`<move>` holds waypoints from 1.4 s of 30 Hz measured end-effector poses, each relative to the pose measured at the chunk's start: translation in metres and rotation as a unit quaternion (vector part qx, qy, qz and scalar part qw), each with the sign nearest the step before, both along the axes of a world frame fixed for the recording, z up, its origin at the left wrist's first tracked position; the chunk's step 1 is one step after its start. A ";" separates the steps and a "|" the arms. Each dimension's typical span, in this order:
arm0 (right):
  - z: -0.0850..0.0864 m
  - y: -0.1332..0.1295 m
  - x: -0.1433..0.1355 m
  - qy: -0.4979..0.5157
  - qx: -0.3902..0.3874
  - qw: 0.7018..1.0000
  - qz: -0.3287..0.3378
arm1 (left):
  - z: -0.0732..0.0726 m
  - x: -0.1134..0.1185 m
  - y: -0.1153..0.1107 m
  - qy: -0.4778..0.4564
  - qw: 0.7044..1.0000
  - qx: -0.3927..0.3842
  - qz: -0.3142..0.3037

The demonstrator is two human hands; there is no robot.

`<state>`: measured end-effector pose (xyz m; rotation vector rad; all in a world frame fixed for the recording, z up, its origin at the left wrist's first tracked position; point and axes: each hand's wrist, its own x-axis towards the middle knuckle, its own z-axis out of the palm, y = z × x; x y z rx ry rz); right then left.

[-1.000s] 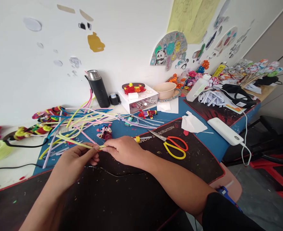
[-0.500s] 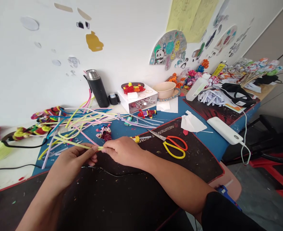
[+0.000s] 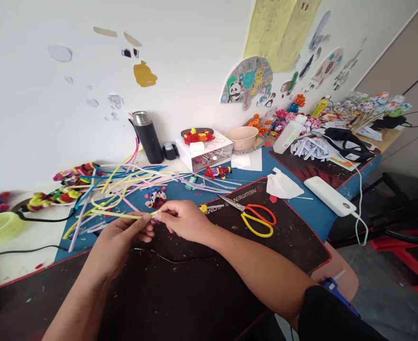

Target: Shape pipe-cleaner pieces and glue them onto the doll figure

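A pale yellow pipe cleaner [image 3: 118,215] runs from the heap on the left into both of my hands. My left hand [image 3: 128,232] pinches it between thumb and forefinger. Close beside, my right hand [image 3: 183,220] grips its end, with the fingertips of both hands nearly touching. Behind them lies a small fuzzy figure [image 3: 155,196] in dark red, pink and white. The tangled heap of yellow, pink, blue and lilac pipe cleaners [image 3: 123,182] spreads to the left. Scissors [image 3: 254,219] with red and yellow handles rest on the dark mat, right of my right hand.
A black thermos [image 3: 148,139] stands by the wall, near a white drawer box [image 3: 209,154] and a beige bowl [image 3: 244,137]. Farther right are a crumpled tissue [image 3: 283,183], a white power bank [image 3: 329,196] with a cable, and a clear bottle [image 3: 289,135]. A dark mat [image 3: 194,293] covers the front.
Both hands have shifted slightly right in view, still pinching the yellow pipe cleaner. The camera has tilted up a little, so the wall and objects at the back sit lower.
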<state>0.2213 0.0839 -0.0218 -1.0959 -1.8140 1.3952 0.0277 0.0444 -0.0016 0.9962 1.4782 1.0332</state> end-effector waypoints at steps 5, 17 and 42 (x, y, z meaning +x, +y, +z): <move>-0.001 0.001 0.000 -0.003 0.004 1.000 0.001 | -0.004 -0.007 0.002 -0.010 1.000 -0.006 -0.003; 0.007 -0.017 -0.002 -0.069 0.065 0.990 0.102 | -0.003 -0.002 0.007 0.070 0.997 -0.003 0.040; 0.009 -0.023 -0.006 -0.135 0.182 0.958 0.177 | -0.040 -0.002 0.025 0.190 0.980 -0.009 0.052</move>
